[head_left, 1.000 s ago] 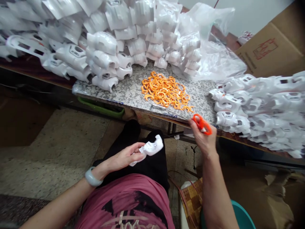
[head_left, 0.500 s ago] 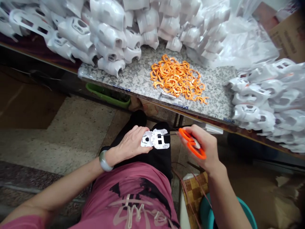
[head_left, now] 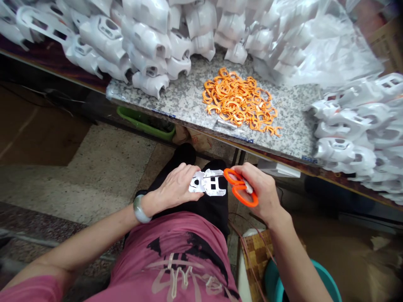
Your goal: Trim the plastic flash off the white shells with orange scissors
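Observation:
My left hand (head_left: 176, 184) is closed on a white plastic shell (head_left: 215, 183) with cut-out openings, its hollow side up. Thumb and fingers pinch the shell's left end above my dark-trousered knee. Close on the right, my right hand (head_left: 261, 188) grips orange-handled scissors (head_left: 244, 196), whose two loops face the shell. A thin dark tip extends from the scissors over the shell's upper right part; whether it touches cannot be made out. The palm hides part of the scissors.
A speckled stone tabletop (head_left: 185, 98) carries a heap of orange plastic clips (head_left: 239, 100) and a small metal piece (head_left: 226, 124). White shells are stacked at left (head_left: 147, 46) and right (head_left: 343, 151). Below are a green tray (head_left: 145, 126), a woven basket (head_left: 255, 251) and a teal bucket (head_left: 329, 281).
My right hand has moved left with the scissors, bringing the orange loops up beside the white shell. My left hand still holds the shell. The view has shifted slightly.

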Demonstrator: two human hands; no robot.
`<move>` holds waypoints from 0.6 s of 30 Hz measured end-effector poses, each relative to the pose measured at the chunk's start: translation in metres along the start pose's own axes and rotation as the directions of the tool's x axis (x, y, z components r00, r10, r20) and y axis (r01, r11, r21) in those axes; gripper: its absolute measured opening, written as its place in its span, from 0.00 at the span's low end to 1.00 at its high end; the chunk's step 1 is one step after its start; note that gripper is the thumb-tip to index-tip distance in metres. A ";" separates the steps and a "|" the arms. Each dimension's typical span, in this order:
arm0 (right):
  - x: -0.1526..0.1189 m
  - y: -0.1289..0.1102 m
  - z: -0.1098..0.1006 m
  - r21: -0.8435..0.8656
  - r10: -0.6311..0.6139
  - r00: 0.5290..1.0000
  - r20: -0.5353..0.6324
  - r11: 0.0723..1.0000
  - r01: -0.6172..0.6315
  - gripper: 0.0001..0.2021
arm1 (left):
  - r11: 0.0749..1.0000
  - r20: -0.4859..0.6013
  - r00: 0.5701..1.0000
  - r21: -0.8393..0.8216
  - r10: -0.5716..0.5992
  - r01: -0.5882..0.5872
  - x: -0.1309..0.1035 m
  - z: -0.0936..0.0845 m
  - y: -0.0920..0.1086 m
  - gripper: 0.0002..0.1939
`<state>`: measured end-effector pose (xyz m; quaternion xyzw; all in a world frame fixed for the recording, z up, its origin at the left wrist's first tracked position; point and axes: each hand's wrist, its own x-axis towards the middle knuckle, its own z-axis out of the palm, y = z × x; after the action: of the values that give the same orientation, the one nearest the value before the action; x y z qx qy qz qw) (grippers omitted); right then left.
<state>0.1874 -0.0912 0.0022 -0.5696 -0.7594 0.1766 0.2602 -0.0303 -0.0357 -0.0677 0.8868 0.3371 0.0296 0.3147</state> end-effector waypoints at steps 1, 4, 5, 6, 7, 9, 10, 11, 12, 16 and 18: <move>0.000 0.000 0.000 -0.002 -0.004 1.000 0.006 1.000 0.004 0.07 | 1.000 -0.001 1.000 0.005 0.004 -0.004 0.000 0.000 0.000 0.24; 0.001 0.000 0.001 -0.015 -0.029 0.999 0.022 0.999 0.029 0.07 | 0.999 0.001 1.000 0.026 0.019 -0.019 0.000 0.000 0.000 0.24; 0.001 0.000 0.003 -0.026 -0.037 0.999 0.028 0.999 0.038 0.06 | 0.999 0.001 1.000 0.033 0.025 -0.025 0.000 0.000 0.000 0.25; 0.000 0.000 0.005 -0.042 -0.042 0.998 0.039 0.998 0.043 0.06 | 0.999 0.002 1.000 0.035 0.031 -0.031 0.001 0.000 0.001 0.25; 0.000 0.000 0.008 -0.060 -0.042 0.998 0.056 0.997 0.046 0.07 | 0.999 0.002 0.999 0.034 0.037 -0.037 0.001 -0.001 0.001 0.25; 0.000 0.000 0.017 -0.102 -0.034 0.993 0.109 0.994 0.045 0.08 | 0.999 0.003 0.999 0.027 0.047 -0.047 0.002 -0.002 0.003 0.25; -0.001 0.001 0.022 -0.120 -0.032 0.990 0.138 0.992 0.049 0.09 | 0.999 0.004 0.999 0.026 0.048 -0.048 0.003 -0.002 0.004 0.25; -0.001 0.002 0.026 -0.135 -0.029 0.987 0.159 0.990 0.050 0.09 | 0.999 0.006 0.999 0.026 0.048 -0.048 0.003 -0.003 0.005 0.25; -0.002 0.003 0.031 -0.146 -0.025 0.984 0.175 0.988 0.051 0.10 | 0.999 0.008 0.999 0.029 0.045 -0.046 0.003 -0.004 0.005 0.25; -0.003 0.007 0.040 -0.137 -0.016 0.982 0.187 0.990 0.043 0.10 | 0.999 0.007 1.000 0.025 0.025 -0.025 0.003 -0.003 0.004 0.25; -0.003 0.008 0.040 -0.121 -0.029 0.985 0.173 0.991 0.050 0.10 | 1.000 0.003 1.000 0.008 0.027 -0.027 0.004 -0.002 0.004 0.25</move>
<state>0.1701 -0.0912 -0.0348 -0.5524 -0.7996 0.1716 0.1613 -0.0260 -0.0344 -0.0641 0.8926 0.3246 0.0311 0.3113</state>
